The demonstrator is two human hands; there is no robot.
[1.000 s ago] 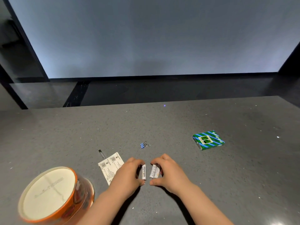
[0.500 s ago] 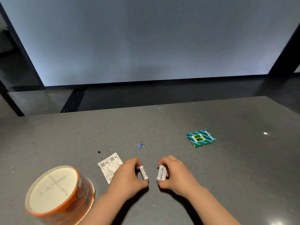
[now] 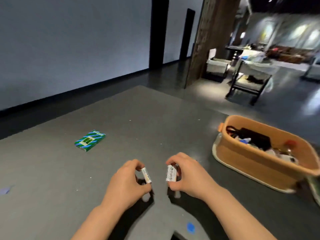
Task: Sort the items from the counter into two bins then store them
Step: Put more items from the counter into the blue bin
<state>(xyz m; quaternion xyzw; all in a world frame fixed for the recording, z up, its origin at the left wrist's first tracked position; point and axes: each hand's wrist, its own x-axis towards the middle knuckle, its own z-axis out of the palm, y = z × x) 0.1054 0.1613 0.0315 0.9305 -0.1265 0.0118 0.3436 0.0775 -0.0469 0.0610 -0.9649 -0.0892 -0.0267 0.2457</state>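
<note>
My left hand [image 3: 125, 185] pinches one white battery [image 3: 146, 174] between thumb and fingers, lifted a little above the grey counter [image 3: 138, 118]. My right hand [image 3: 188, 174] grips two white batteries [image 3: 171, 173] held side by side, close to the left one. An orange fabric bin [image 3: 256, 163] with a pale base stands to the right of my right hand, filled with black cables and several small items. A green and blue striped box [image 3: 90, 140] lies flat on the counter, up and to the left of my hands.
A second bin's edge [image 3: 316, 189] shows at the far right, behind the orange bin. A blue clip [image 3: 5, 190] lies blurred at the left edge. Beyond the counter's far edge are a wooden pillar, dark floor and furniture.
The view has swung right: the orange tin and paper tag left the frame, the orange bin came in. Both hands have lifted off the counter with their batteries and moved slightly apart.
</note>
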